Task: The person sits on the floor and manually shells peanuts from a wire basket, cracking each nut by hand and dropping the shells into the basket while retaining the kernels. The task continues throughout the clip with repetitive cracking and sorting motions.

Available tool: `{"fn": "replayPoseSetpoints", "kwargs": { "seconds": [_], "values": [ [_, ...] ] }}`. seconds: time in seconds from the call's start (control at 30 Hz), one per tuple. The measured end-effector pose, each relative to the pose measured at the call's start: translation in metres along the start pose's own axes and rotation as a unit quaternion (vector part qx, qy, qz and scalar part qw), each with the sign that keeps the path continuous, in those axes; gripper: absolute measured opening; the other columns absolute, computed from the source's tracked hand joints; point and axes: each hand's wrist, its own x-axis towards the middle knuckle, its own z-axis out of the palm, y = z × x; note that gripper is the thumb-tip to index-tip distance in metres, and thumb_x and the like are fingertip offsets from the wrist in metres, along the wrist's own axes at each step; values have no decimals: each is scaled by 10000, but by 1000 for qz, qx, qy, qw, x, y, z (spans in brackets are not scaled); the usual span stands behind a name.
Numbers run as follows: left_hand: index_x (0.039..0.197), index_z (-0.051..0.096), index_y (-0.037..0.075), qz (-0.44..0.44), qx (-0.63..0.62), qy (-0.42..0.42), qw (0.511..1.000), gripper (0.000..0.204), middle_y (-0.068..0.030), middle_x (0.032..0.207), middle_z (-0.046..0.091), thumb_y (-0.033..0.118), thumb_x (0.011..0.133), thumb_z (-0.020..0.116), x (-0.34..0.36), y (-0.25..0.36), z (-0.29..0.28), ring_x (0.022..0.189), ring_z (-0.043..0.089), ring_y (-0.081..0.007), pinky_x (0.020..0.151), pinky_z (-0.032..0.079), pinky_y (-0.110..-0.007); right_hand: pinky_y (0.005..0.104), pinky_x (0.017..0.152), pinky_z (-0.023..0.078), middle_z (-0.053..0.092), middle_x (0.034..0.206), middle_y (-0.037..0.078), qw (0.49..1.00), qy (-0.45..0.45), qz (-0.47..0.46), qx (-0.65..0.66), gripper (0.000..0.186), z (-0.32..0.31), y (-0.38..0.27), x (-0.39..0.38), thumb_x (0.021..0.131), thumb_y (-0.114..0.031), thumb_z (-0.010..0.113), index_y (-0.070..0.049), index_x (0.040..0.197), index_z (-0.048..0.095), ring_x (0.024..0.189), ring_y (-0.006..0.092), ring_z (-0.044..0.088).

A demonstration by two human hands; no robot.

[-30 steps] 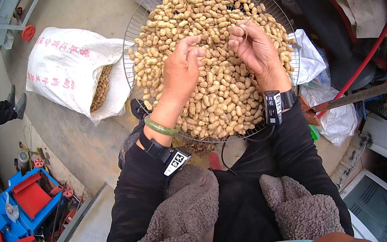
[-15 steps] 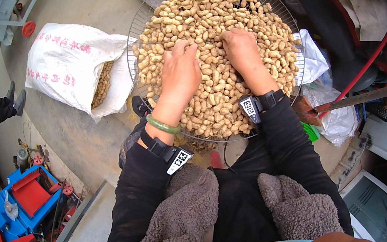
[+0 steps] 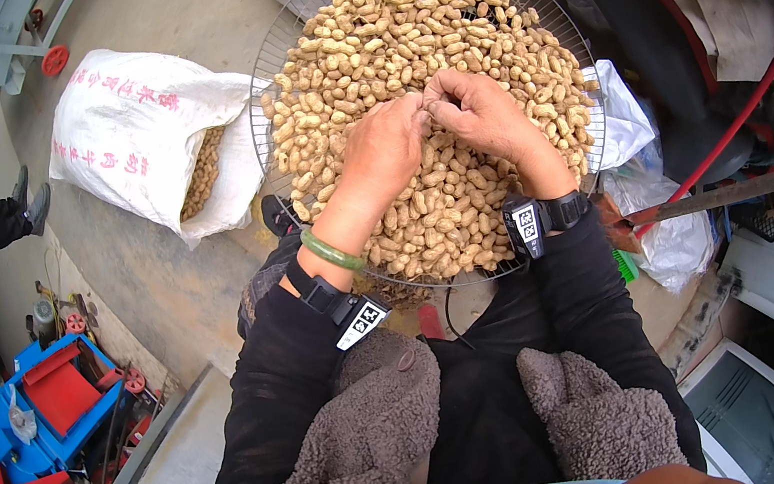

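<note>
Sack (image 3: 136,130) of white woven plastic lies left of the hands, its mouth facing them, apparently for easy reach of the unshelled peanuts (image 3: 206,172) inside. Left hand (image 3: 388,144) and right hand (image 3: 480,116) meet at the fingertips above a peanut heap (image 3: 439,218) in a round wire basket (image 3: 561,20), likely set there to serve both. Crumpled clear plastic (image 3: 676,247) lies to their right. Whether the fingers pinch a nut cannot be told; the basket's support is hidden.
</note>
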Motion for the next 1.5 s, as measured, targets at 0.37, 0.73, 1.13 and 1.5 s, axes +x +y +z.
{"fn": "replayPoseSetpoints", "kwargs": {
  "seconds": [0.37,0.73,1.13,1.5],
  "values": [
    [1090,687,71,-59,44,125,989,177,-115,1035,676,192,966,654,-3,-18,-37,995,661,-307,856,534,-415,243,663,473,618,854,-27,943,-270,-47,189,38,4,-41,-43,960,-78,594,-43,959,607,718,72,545],
    [1407,527,-7,-113,137,240,954,554,-256,1338,586,239,942,700,-28,-85,-87,1206,592,-380,1048,471,-442,325,764,557,741,951,94,980,-159,-3,119,199,-9,-29,-108,915,-169,745,-30,1057,741,858,158,693],
    [1282,559,-48,-223,-208,132,943,341,-150,1116,661,184,1071,425,-35,-133,-80,916,658,-183,790,578,-328,295,618,537,635,1001,109,897,209,326,215,692,-57,88,-194,883,-525,761,49,1220,575,818,165,614],
    [1284,475,-37,-208,-231,288,906,301,-148,1123,619,131,1047,395,-122,-124,-73,903,631,-195,729,558,-313,303,818,543,679,1139,189,919,308,125,212,810,-60,72,-129,843,-455,822,132,1324,538,975,201,671]
  ]
}}
